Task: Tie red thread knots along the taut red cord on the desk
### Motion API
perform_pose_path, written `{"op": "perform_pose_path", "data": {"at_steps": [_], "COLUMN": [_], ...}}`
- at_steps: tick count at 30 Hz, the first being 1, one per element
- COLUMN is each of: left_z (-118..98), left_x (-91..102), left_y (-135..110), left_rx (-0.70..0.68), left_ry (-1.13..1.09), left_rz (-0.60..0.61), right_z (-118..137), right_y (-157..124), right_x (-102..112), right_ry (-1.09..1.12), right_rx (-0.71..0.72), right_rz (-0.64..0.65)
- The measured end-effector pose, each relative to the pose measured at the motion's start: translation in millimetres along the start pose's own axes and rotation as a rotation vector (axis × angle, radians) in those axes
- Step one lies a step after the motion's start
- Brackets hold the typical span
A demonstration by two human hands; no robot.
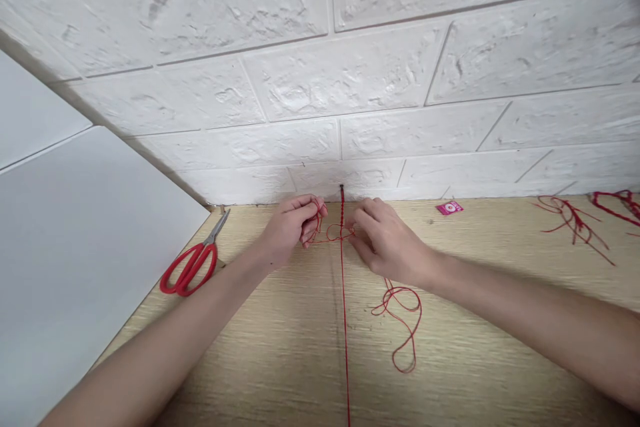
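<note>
A knotted red cord (342, 213) hangs from a small dark fixing low on the wall, and its straight strand (345, 333) runs taut toward me over the table. Left of it, my left hand (295, 223) is closed on thin red thread (319, 213), some of it looped over the fingers. My right hand (383, 237) is on the other side, fingers bent together at a small thread loop beside the cord; its fingertips are partly hidden. Between both hands the thread crosses the cord. A slack tail of red thread (413, 327) lies below my right hand.
Red-handled scissors (193, 267) lie at the left, blades toward the wall. A small pink packet (450, 207) rests by the wall, with red cord scraps (575, 220) farther right. White panels (100, 213) border the wooden table on the left; a white brick-patterned wall (340, 80) stands behind.
</note>
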State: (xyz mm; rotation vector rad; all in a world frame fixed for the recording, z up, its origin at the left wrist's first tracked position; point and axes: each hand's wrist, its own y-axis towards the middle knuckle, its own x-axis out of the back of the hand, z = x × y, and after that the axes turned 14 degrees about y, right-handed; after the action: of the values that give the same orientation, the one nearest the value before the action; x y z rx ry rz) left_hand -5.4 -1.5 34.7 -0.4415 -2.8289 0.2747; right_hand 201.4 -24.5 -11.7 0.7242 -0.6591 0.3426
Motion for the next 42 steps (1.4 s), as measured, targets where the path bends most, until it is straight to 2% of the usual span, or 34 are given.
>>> {"op": "perform_pose_path", "data": {"at_steps": [4,8,12,17,22,27,32,42], "left_z": [-0.1,0.6,1.8,9.1,20.0,25.2,24.8,29.6], "left_x": [5.9,6.8,4.7,6.1,13.4,16.1,15.4,19.2], "left_y": [0.5,1.9,3.3,7.1,13.8,16.2,13.9,15.8], "left_rx": [0.030,0.035,0.032,-0.005,-0.076,-0.140,-0.164,-0.281], "left_ry": [-0.005,0.013,0.029,0.130,0.338,0.456,0.524,0.702], "left_rz": [-0.034,-0.093,-0.180,-0.209,-0.218,-0.262,-0.360,-0.456], "right_z": [-1.3,-1.7,2.5,7.7,10.0,8.8,4.2,2.6], "right_y": [2.1,4.3,4.1,0.5,-2.4,-4.2,-4.8,-0.7], "right_x": [0.2,2.4,8.1,12.5,15.8,16.4,12.8,10.7], "right_ry": [0.032,0.075,0.208,0.470,0.652,0.794,0.754,0.639], "right_rx": [-0.114,-0.118,-0.018,0.169,0.033,-0.114,-0.224,-0.215], "right_rz": [-0.026,0.036,0.037,0.038,0.107,0.148,0.147,0.029]}}
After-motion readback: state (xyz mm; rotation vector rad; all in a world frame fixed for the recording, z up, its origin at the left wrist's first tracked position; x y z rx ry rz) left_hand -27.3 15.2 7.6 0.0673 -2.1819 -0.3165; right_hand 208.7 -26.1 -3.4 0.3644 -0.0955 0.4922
